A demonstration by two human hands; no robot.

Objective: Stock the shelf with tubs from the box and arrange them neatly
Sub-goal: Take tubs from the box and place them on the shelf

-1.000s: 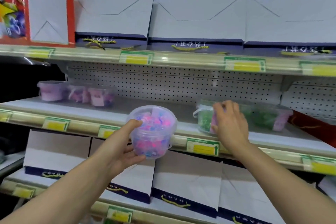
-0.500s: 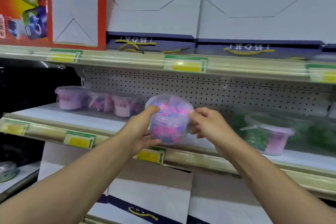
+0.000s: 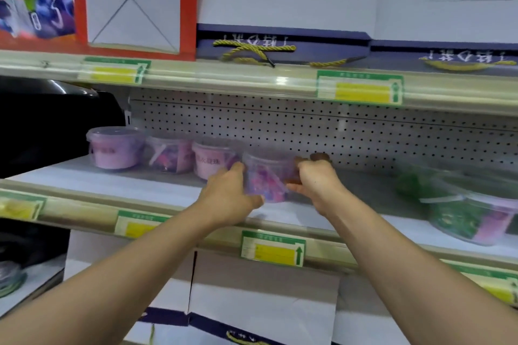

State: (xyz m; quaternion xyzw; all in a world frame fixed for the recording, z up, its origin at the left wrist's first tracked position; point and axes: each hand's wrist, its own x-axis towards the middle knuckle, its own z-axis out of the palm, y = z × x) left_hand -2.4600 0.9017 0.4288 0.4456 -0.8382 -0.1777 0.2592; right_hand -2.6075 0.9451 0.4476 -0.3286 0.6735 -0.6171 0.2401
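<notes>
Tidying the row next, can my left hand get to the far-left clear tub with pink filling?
Probably not yet: the left hand is gripping the clear pink-and-blue bead tub. Otherwise, the far-left clear pink tub stands unobstructed.

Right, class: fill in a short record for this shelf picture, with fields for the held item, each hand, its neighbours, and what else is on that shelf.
held item: clear tub of pink and purple pieces, over the middle shelf
left hand: left hand grips the tub's left side
right hand: right hand grips its right side
neighbours: three pink tubs in a row to its left
also on shelf: green tubs at the right
</notes>
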